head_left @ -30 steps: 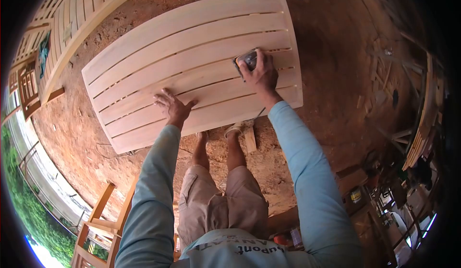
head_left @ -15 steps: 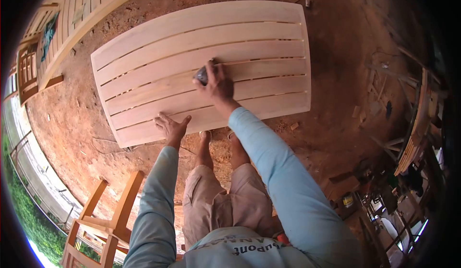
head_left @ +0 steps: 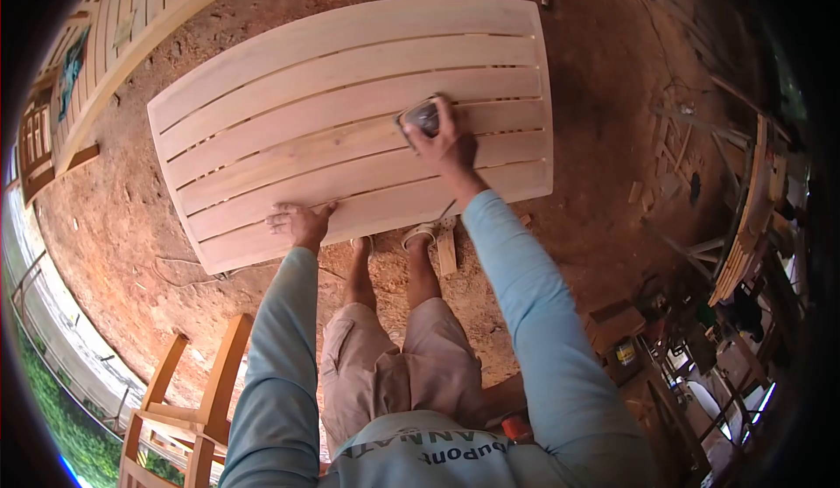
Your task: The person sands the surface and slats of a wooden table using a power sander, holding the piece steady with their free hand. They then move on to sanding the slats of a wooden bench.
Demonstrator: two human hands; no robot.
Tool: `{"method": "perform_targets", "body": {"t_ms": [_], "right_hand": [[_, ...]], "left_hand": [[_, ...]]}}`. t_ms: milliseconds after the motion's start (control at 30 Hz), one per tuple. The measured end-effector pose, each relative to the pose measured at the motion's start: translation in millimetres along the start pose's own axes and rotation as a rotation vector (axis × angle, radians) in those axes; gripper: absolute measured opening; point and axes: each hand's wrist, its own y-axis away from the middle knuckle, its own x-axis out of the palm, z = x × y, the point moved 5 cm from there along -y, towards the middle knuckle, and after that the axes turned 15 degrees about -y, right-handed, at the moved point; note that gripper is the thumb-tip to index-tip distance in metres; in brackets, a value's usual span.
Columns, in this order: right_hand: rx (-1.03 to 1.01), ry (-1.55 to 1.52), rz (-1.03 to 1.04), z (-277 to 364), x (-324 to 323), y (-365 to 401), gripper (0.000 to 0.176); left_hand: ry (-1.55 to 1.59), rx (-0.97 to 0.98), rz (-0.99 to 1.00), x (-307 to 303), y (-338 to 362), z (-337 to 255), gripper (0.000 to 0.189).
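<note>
While the far-left corner is all slatted furniture, w/ a teal cloth (head_left: 73,68) lying on the big curved bench frame (head_left: 131,51), greenery (head_left: 66,422) fills the near-left corner beyond a pale strip. Wooden chair frame (head_left: 223,374) stands near left, well apart from the tabletop.

Slatted tabletop (head_left: 289,94) = main item, center of scene, low over the dirt floor (head_left: 604,182). Pale wood, curved far edge, long gaps btwn slats, running left to right.

My left hand (head_left: 299,224): on the near edge, left of ctr. Open wide, palm down, fingers spread, thumb out to the right. Holding nothing.

Feet + legs just beyond my tan shorts (head_left: 402,374), at the tabletop's near edge. Wood offcut (head_left: 447,252) on the dirt just right of them.

My right hand (head_left: 452,145): closed on a dark palm tool (head_left: 423,119). Tool sits flat on the middle slats, right of ctr, hand on its right side. Slight blur on hand, exact finger pos n/a. Hands well apart.

Nr right: red item (head_left: 517,428) by my sleeve, can't ID. Then a can (head_left: 626,353) w/ yellow on it, in clutter. Far right side: long wood strips (head_left: 746,226), bundled, + loose scraps on the dirt.
</note>
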Motion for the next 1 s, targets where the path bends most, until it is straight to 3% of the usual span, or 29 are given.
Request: {"method": "perform_targets", "body": {"t_ms": [367,467,633,700,767,833,1000], "right_hand": [[0.218,0.181,-0.140,-118,-111,-41,0.075],[0.405,-0.277,-0.152,-170,-133,-51,0.075],[0.559,-0.249,-0.302,-205,-181,-57,0.076],[0.576,-0.144,-0.314,-270,-189,-46,0.077],[0.592,0.018,-0.302,-271,-180,-42,0.079],[0.598,0.243,-0.271,-201,-170,-32,0.080],[0.450,0.220,-0.221,-135,-101,-39,0.078]], "left_hand": [[-0.008,-0.013,-0.040,5,-1,2,0.157],[-0.003,-0.011,-0.022,0,2,1,0.156],[0.014,-0.033,0.025,-6,4,-1,0.155],[0.002,-0.041,0.022,-9,6,-3,0.156],[-0.011,-0.053,0.031,-9,7,-2,0.156],[-0.020,-0.060,0.055,-8,5,-4,0.155],[-0.032,-0.059,0.079,-17,8,-7,0.153]]}}
